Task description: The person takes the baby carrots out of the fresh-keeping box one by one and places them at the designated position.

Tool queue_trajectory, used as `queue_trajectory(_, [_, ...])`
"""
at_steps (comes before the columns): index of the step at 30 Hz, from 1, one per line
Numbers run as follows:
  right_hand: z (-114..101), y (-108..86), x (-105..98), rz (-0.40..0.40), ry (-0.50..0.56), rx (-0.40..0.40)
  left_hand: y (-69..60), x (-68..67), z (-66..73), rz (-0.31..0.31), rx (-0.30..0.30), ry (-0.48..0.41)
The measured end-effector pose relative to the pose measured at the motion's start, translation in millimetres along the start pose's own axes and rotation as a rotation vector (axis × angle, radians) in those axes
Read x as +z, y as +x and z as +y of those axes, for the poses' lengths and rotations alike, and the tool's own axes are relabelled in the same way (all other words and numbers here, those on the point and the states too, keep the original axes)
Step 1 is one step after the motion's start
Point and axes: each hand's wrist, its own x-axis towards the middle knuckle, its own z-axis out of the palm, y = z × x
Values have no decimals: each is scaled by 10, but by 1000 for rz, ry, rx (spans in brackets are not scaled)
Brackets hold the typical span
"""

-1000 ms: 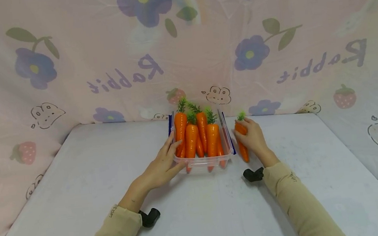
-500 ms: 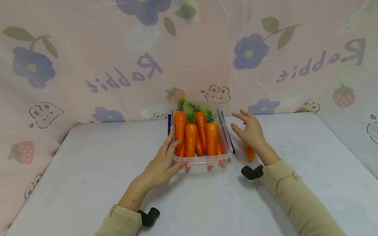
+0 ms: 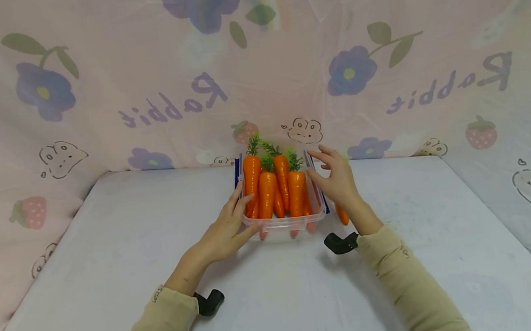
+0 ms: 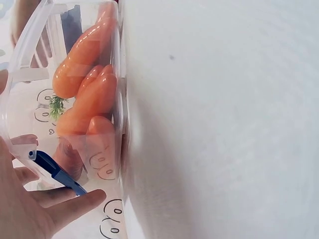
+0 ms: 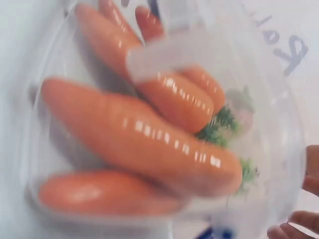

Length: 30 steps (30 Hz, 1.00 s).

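Carrots point(image 3: 268, 195): lay inside the box point(image 3: 279, 230), thick and glossy orange, with bright streaks of light along the skin; were rounded at the top, narrowing into tips toward the near side; leaned on one another, with feathery green tufts point(image 3: 254, 146) at the far end.
Box: was of clear plastic, with see-through walls, rounded corners and blue clips point(image 4: 50, 167) at both sides; let some carrot tips be seen through the near wall.
Left hand point(image 3: 224, 232): rested against the left wall of the box, with fingers rather straight, not clenched.
Right hand point(image 3: 338, 182): hung by the right rim, released, with fingers parted and slightly bent; touching the rim or not, could not tell.
Loose carrot point(image 3: 342, 214): lay on the table point(image 3: 154, 215) just to the right of the box, mostly hidden behind the right hand.
Table: was white, stretching widely to the left, to the right and toward the near side.
Far edge point(image 3: 183, 171): ran close behind the box, with a patterned cloth point(image 3: 103, 58) rising there.
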Motion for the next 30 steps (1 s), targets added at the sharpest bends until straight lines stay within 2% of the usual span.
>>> queue_trajectory(4, [-90, -2, 56, -25, 18, -7, 1, 0, -2, -2, -2, -9])
queue_trajectory(14, [-243, -29, 160, -83, -15, 42, 2, -17, 9, 4, -6, -7])
queue_trajectory(22, [-350, -23, 240, -197, -125, 97, 0, -16, 0, 10, 1, 1])
queue_trajectory(27, [-424, -20, 316, -267, -149, 158, -1, -11, -10, 11, -2, -1])
queue_trajectory(30, [-435, -28, 357, -304, -163, 166, 3, -6, -9, 7, -3, -7])
